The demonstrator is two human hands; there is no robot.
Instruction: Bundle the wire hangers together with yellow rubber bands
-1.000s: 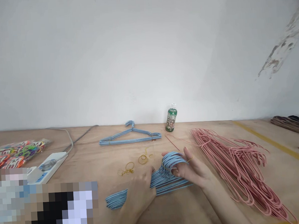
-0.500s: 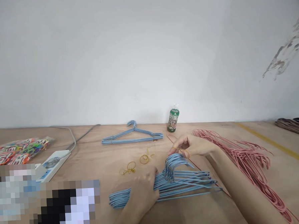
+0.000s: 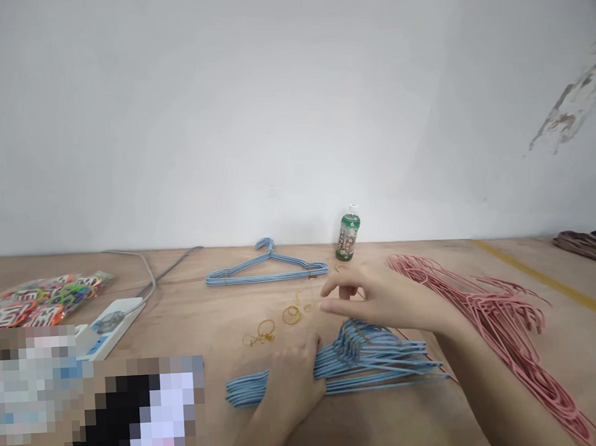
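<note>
A bundle of blue wire hangers point(image 3: 375, 365) lies on the table in front of me, hooks bunched near its middle. My left hand point(image 3: 296, 376) is wrapped round the bundle left of the hooks. Across the hooks runs a thin yellow rubber band point(image 3: 358, 329). Above them, my right hand point(image 3: 366, 298) is open, thumb and forefinger apart and pointing left; its other fingers are curled and partly hidden. Left of its fingertips lie several loose yellow rubber bands point(image 3: 291, 314).
Another banded set of blue hangers point(image 3: 267, 278) lies by the wall, with a green-labelled bottle point(image 3: 347, 235) to its right. Pink hangers point(image 3: 482, 313) are heaped at right. At left are a power strip point(image 3: 113, 322) and a bag of colourful items point(image 3: 47, 299).
My right hand has moved off the hanger hooks, and its fingers have spread leftward. The rubber band it stretched now lies across the hooks. My left hand keeps its hold.
</note>
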